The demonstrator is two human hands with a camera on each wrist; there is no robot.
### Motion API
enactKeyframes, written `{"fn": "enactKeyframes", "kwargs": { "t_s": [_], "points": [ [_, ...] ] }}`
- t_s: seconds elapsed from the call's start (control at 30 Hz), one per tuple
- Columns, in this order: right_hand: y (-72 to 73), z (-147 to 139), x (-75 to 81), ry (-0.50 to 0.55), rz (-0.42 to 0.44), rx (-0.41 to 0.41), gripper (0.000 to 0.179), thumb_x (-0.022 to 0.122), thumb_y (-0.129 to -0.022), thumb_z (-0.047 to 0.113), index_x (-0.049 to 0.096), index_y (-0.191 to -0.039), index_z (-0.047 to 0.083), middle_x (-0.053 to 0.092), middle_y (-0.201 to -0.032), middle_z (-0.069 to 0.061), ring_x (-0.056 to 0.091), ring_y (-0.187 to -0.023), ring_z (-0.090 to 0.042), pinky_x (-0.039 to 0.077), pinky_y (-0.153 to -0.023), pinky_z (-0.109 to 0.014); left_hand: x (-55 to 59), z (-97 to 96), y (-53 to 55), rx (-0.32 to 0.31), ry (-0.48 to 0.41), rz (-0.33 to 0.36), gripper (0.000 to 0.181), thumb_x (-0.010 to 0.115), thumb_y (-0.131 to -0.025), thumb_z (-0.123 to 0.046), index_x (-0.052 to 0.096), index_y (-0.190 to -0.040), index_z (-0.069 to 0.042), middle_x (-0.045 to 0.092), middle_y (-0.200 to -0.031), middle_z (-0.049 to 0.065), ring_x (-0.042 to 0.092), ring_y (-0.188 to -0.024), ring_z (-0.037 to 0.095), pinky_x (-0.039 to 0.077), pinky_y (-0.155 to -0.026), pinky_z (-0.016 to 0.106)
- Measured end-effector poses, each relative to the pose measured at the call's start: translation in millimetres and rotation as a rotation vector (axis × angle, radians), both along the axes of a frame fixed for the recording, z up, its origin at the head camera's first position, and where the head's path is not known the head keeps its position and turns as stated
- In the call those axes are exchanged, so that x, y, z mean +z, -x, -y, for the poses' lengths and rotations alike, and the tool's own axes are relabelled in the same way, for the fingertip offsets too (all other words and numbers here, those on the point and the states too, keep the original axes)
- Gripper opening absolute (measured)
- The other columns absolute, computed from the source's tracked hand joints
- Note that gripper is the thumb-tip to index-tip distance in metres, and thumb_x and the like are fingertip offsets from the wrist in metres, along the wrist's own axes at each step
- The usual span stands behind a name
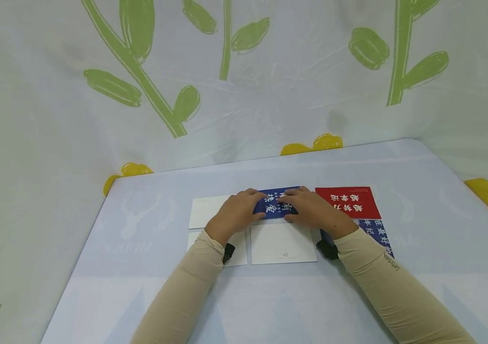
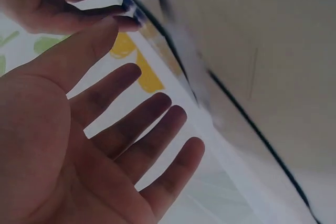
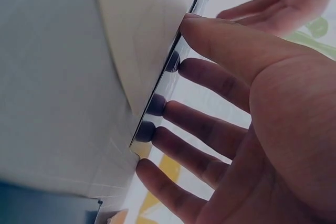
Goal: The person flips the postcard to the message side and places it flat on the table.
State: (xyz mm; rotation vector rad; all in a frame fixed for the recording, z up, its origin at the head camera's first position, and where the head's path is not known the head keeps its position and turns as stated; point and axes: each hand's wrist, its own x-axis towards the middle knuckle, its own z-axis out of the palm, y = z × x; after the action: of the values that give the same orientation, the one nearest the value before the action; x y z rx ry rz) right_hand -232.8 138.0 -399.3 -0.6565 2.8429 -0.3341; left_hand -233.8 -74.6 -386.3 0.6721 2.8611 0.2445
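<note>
A blue card (image 1: pixel 271 203) with white characters lies flat on the table between my two hands, in the far row of cards. My left hand (image 1: pixel 237 215) is at its left end, fingers spread and relaxed; the left wrist view shows this hand (image 2: pixel 110 135) with nothing in its grasp. Over the card's right part lies my right hand (image 1: pixel 314 210). Seen from the right wrist, the fingertips of that hand (image 3: pixel 236 124) touch the glossy card surface, and the thumb is at the near edge. Part of the card is hidden under the hands.
White cards lie at the far left (image 1: pixel 207 211), near left (image 1: pixel 239 251) and near middle (image 1: pixel 283 243). To the right are a red card (image 1: pixel 347 200) and another blue card (image 1: pixel 375 234), partly covered by the right forearm. A leaf-patterned curtain (image 1: pixel 295 105) hangs behind the table.
</note>
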Motion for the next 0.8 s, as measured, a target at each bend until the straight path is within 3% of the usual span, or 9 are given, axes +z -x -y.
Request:
{"fn": "enactKeyframes", "kwargs": {
  "t_s": [0.23, 0.8],
  "points": [
    [-0.1, 2, 0.5, -0.012, 0.005, -0.008, 0.058, 0.075, -0.090, 0.033, 0.057, -0.143, 0.020, 0.051, -0.150, -0.013, 0.044, -0.139, -0.038, 0.045, -0.107, -0.057, -9.6, 2.7, 1.4, -0.020, 0.014, 0.075, 0.062, 0.067, -0.094, -0.043, 0.048, -0.150, -0.022, 0.043, -0.158, 0.007, 0.043, -0.144, 0.029, 0.037, -0.117, 0.048],
    [-0.1, -2, 1.9, 0.017, 0.068, -0.037, 0.063, 0.077, -0.088, 0.031, 0.054, -0.146, 0.020, 0.043, -0.156, -0.016, 0.040, -0.143, -0.039, 0.047, -0.105, -0.056, -11.3, 2.0, 0.9, -0.031, 0.011, 0.049, 0.058, 0.070, -0.093, -0.039, 0.054, -0.145, -0.020, 0.048, -0.154, 0.008, 0.047, -0.142, 0.029, 0.038, -0.117, 0.044]
  ]
}}
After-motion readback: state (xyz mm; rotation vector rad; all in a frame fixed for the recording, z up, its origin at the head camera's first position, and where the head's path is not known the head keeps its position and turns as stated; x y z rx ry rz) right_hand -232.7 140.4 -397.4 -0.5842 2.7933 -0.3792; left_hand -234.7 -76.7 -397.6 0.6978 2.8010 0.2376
